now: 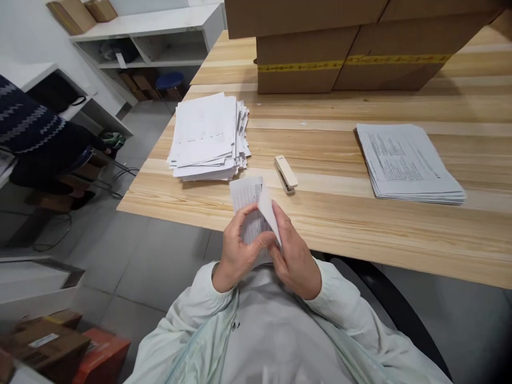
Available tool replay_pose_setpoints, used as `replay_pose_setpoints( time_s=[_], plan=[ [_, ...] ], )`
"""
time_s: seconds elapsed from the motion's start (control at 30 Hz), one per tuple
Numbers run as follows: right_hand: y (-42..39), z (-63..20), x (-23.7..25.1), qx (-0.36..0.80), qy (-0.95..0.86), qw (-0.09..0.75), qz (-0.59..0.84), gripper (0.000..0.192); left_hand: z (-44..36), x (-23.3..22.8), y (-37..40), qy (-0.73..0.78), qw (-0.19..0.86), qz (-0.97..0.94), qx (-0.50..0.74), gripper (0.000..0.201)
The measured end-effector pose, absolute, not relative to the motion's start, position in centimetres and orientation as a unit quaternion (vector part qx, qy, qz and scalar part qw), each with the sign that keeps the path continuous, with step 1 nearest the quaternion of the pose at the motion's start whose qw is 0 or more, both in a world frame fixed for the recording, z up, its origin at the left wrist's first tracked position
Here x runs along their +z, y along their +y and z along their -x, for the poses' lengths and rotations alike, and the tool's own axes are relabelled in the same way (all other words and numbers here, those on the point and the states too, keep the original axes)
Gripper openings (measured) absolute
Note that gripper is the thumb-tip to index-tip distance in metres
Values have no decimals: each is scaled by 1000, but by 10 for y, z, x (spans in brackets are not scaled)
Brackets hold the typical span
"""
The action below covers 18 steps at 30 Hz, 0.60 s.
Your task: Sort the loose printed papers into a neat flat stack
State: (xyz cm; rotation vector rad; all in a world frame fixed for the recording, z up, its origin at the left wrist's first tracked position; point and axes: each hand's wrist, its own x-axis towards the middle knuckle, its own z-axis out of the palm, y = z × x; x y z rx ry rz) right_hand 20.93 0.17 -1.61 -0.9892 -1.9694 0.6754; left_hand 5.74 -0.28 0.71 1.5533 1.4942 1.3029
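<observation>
Printed paper sheets [248,196] are held between my two hands at the table's front edge, partly bent over along the right side. My left hand [242,242] curls around their left side, its thumb pointing toward the right hand. On the other side, my right hand [295,256] grips the raised flap with fingers closed. Just beyond the hands lies a cream stapler [285,175] on the table. To its left sits a tall, uneven stack of white papers [206,133]. Farther right is a neater stack of printed sheets [408,162].
Large cardboard boxes [304,64] with yellow tape stand at the back of the wooden table [320,213]. At left, a person in a patterned sweater [32,122] sits near white shelves [160,24]. Boxes [52,341] lie on the floor at lower left.
</observation>
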Motion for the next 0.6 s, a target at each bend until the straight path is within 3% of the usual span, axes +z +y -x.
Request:
replay_pose_setpoints(
  time_s=[0.17,0.6],
  plan=[
    [-9,-203,-18,260,-804,387,369,83,-60,4,-6,556,332,-572,502,72],
    [-11,-209,-13,317,-788,362,385,91,-63,5,-7,545,407,-506,530,55]
  ],
)
